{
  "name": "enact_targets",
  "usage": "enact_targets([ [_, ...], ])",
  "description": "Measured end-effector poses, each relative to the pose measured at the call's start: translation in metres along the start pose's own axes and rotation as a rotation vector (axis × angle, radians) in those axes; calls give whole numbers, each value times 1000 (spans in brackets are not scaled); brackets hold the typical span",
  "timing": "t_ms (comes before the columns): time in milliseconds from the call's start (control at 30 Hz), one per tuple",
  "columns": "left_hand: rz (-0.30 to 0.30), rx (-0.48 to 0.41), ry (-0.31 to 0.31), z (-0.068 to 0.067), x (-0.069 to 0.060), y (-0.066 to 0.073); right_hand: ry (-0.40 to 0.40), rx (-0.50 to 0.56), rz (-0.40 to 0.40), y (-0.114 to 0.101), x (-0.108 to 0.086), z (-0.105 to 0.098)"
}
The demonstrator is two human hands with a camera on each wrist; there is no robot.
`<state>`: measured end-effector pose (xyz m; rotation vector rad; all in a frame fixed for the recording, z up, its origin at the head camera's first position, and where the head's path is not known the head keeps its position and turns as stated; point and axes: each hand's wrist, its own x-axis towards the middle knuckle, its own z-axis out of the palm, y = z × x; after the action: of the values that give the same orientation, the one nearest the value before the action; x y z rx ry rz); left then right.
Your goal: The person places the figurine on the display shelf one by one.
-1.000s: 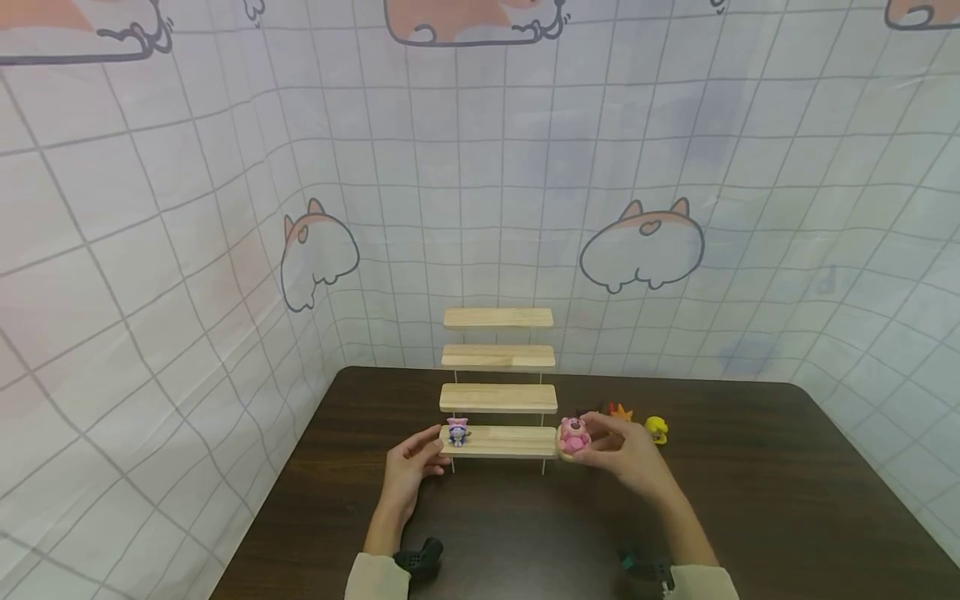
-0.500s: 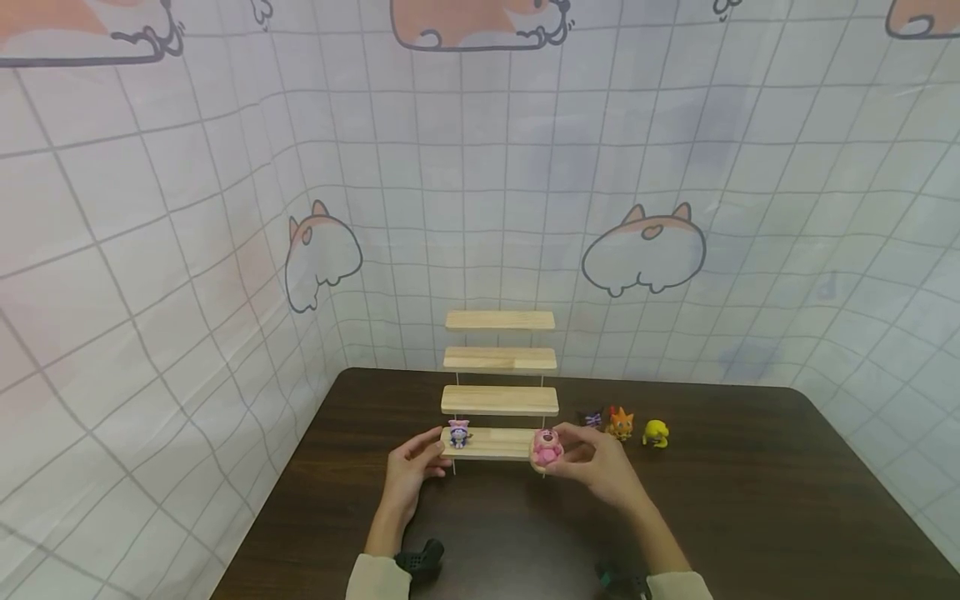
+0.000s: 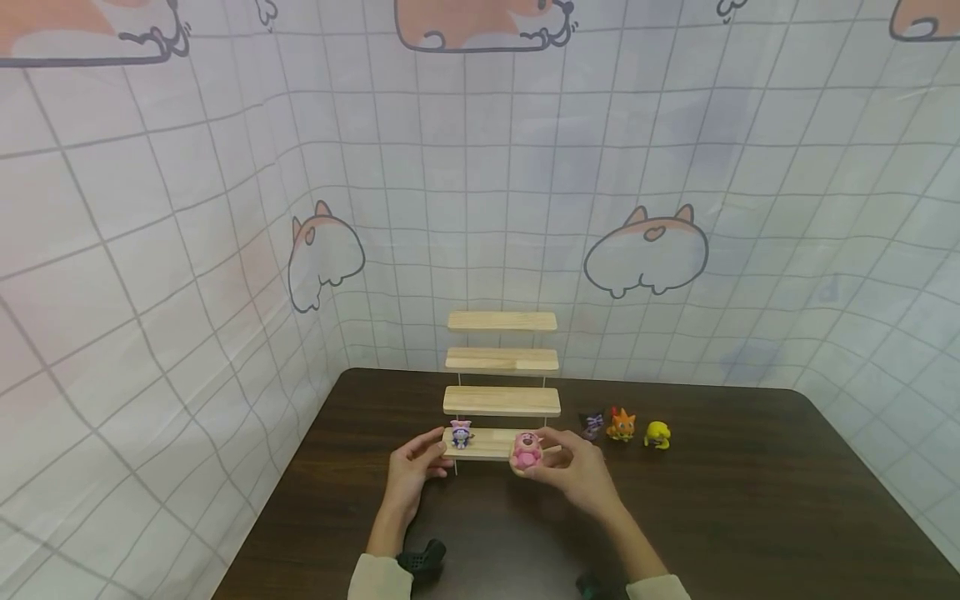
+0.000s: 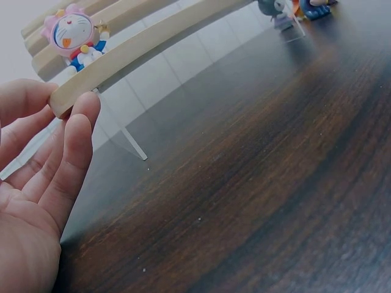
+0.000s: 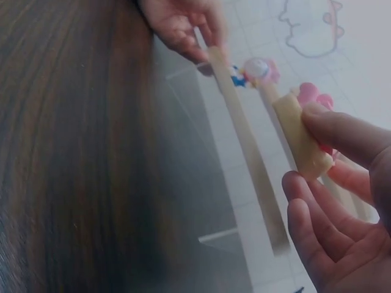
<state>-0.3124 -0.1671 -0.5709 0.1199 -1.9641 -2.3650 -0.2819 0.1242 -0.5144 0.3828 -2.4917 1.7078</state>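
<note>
My left hand (image 3: 407,477) pinches the left end of the lowest wooden shelf board (image 3: 492,444) of a tiered display stand. On that board near my left fingers stands a small figurine (image 4: 73,36) with a pink flower-like hood, a white face and blue clothes. My right hand (image 3: 587,477) holds a pink bear figurine (image 3: 527,451) between thumb and fingers. Its thick tan base (image 5: 299,137) shows in the right wrist view. The bear is in front of or over the board, hiding part of its right half; in the right wrist view the base appears apart from it.
Three more boards rise behind, the topmost board (image 3: 502,321) nearest the wall cloth (image 3: 495,167). To the right on the dark table (image 3: 735,483) stand a dark purple figurine (image 3: 592,425), an orange figurine (image 3: 621,425) and a yellow figurine (image 3: 657,434). Clear legs support the stand.
My right hand has carried the pink bear left, from beside the lowest board's right end to its right-middle part. The figurines behind have come into view. My left hand keeps its hold.
</note>
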Motion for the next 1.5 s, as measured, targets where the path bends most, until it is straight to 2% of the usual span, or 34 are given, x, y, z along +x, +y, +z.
enact_targets([
  [400,-3,12,2,0,0,2,18,-25,-44,-5,5,17],
  [700,-8,20,4,0,-1,1,12,-77,-60,-7,20,22],
  [1133,-3,22,6,0,-1,0,-12,-120,-44,-8,33,27],
  [1500,-5,18,6,0,-1,1,-25,-211,-31,-2,39,32],
])
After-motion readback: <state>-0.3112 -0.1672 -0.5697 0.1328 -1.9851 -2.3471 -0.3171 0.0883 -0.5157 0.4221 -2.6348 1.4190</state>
